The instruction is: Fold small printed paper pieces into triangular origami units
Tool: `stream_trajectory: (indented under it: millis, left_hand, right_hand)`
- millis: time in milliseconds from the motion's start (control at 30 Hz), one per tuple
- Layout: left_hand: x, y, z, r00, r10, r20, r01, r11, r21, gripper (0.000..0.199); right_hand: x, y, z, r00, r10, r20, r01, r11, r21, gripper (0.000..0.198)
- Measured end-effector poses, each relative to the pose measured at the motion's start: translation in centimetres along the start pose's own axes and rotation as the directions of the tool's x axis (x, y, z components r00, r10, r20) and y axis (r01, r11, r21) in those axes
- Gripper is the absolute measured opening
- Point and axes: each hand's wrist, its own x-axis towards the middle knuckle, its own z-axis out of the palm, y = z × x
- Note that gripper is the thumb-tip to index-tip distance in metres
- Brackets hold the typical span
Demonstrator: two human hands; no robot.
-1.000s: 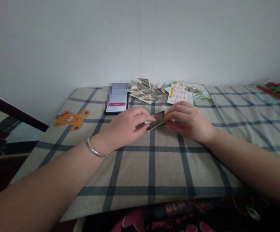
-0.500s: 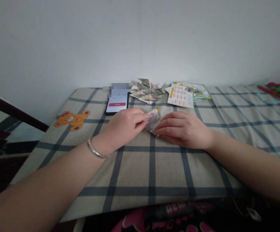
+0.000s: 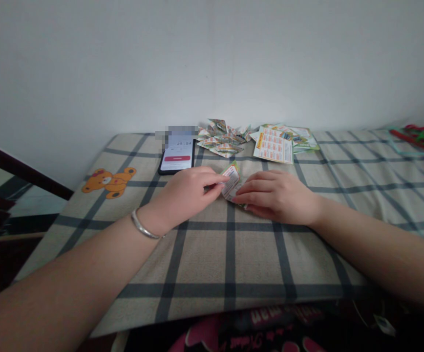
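A small printed paper card (image 3: 230, 187), partly folded, lies between my hands near the middle of the table. My left hand (image 3: 193, 188), a silver bangle at its wrist, pinches the card's left edge between thumb and fingers. On the card's right side, my right hand (image 3: 276, 196) grips its lower corner, its fingers covering part of it. Behind them sits a pile of folded paper pieces (image 3: 224, 139). Flat printed cards (image 3: 275, 146) lie stacked to the right of that pile.
A phone (image 3: 177, 159) showing a running timer lies beyond my left hand. An orange bear picture (image 3: 109, 182) is on the checked tablecloth (image 3: 204, 259) at the left. Red and green strips (image 3: 420, 139) lie at the far right, and a white wall (image 3: 212, 63) rises behind.
The card has turned slightly between my fingers, and more of its printed face shows. My right hand has shifted a little to the left. The pile and stack have not moved.
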Motion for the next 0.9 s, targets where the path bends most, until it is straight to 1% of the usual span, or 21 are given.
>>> stream_trajectory:
  millis: [167,233,300,367,433,500,600,733,900]
  left_hand:
    - [0.05,0.18,0.09,0.998,-0.056,0.022,0.056,0.998,-0.018,0.021]
    - [0.09,0.16,0.18,0.998,-0.061,0.030,0.062,0.998,-0.024,0.021]
    - [0.13,0.07,0.25,0.999,-0.043,0.010,0.044,0.999,-0.029,0.020]
    - [0.14,-0.06,0.26,1.000,-0.005,-0.029,0.005,1.000,0.000,0.019]
    - [0.10,-0.15,0.20,0.999,0.047,-0.023,-0.046,0.997,0.062,0.019]
    - [0.03,-0.17,0.11,0.993,0.113,0.045,-0.118,0.986,0.117,0.018]
    - [-0.11,-0.04,0.00,0.966,0.212,0.145,-0.236,0.957,0.171,0.015]
    - [-0.13,0.25,-0.17,0.937,0.290,0.198,-0.327,0.924,0.198,0.015]
    - [0.02,0.39,-0.57,0.911,0.336,0.238,-0.382,0.906,0.182,0.018]
  right_hand:
    - [0.07,0.07,-0.15,0.997,0.002,0.077,-0.006,0.999,0.047,0.023]
    - [0.17,0.07,-0.18,0.996,0.006,0.092,-0.015,0.996,0.094,0.022]
    - [0.27,0.05,-0.17,0.995,0.021,0.094,-0.034,0.989,0.142,0.022]
    - [0.33,0.03,-0.15,0.995,0.042,0.087,-0.057,0.981,0.185,0.021]
    - [0.34,0.03,-0.13,0.994,0.066,0.087,-0.084,0.972,0.219,0.020]
    - [0.32,0.06,-0.12,0.991,0.095,0.096,-0.116,0.962,0.247,0.019]
    - [0.30,0.12,-0.13,0.984,0.144,0.100,-0.167,0.946,0.277,0.019]
    - [0.36,0.18,-0.16,0.972,0.211,0.103,-0.233,0.920,0.315,0.015]
    - [0.37,0.24,-0.15,0.966,0.235,0.108,-0.257,0.911,0.322,0.012]
